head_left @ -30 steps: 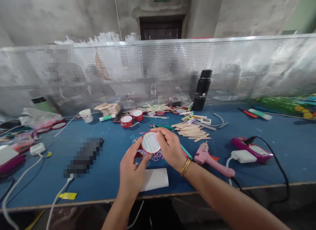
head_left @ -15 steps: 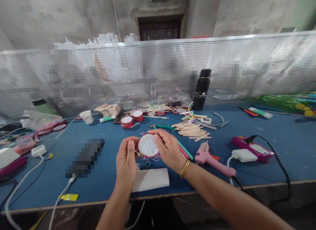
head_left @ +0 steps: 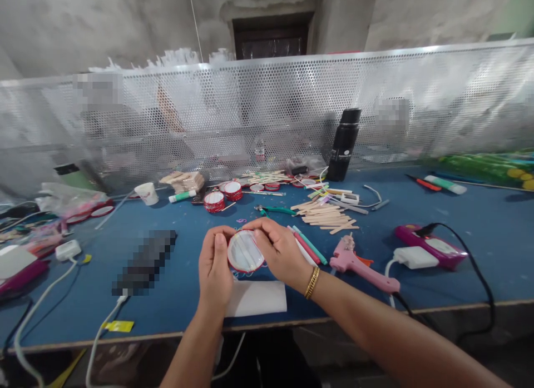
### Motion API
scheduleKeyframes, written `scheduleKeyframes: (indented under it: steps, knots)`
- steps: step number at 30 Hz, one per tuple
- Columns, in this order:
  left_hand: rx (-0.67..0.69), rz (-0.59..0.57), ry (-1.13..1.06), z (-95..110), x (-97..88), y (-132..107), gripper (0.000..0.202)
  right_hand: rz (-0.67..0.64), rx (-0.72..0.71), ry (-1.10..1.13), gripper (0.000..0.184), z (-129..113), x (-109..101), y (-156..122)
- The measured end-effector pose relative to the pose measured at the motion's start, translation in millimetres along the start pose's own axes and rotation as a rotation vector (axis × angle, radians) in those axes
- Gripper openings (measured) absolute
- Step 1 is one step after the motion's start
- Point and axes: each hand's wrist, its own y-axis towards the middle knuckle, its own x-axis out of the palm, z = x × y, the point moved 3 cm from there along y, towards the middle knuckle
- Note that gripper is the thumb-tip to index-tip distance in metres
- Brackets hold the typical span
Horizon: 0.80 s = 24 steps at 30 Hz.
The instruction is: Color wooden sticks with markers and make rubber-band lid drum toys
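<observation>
Both my hands hold a small round red-rimmed lid (head_left: 245,251) with thin bands stretched across its white face. My left hand (head_left: 214,265) pinches its left rim, fingers closed. My right hand (head_left: 280,252), with a gold bracelet at the wrist, grips the top and right rim. The lid hovers just above the blue table (head_left: 187,299), over loose coloured rubber bands and near a white paper sheet (head_left: 258,299).
A pink glue gun (head_left: 359,264) lies right of my hands, beside a white plug and purple device (head_left: 429,248). Wooden craft sticks (head_left: 325,215), more red lids (head_left: 223,196), a black bottle (head_left: 344,143) and a perforated metal screen (head_left: 292,110) stand behind. Cables run at the left.
My left hand shifted from under the lid to its left rim. The lid tilted and came slightly lower and left. The camera dipped a little.
</observation>
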Motion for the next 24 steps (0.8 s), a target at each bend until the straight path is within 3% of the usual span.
scheduleKeyframes:
  steps: [13,24]
  knots:
    - [-0.001,0.064,0.177,3.0,-2.6,-2.5,0.050,-0.039,0.035,-0.081,0.018,1.1,1.7,-3.8]
    - [0.020,0.079,0.190,1.8,-2.7,-3.5,0.047,-0.034,0.020,-0.092,0.017,2.0,1.5,-3.9]
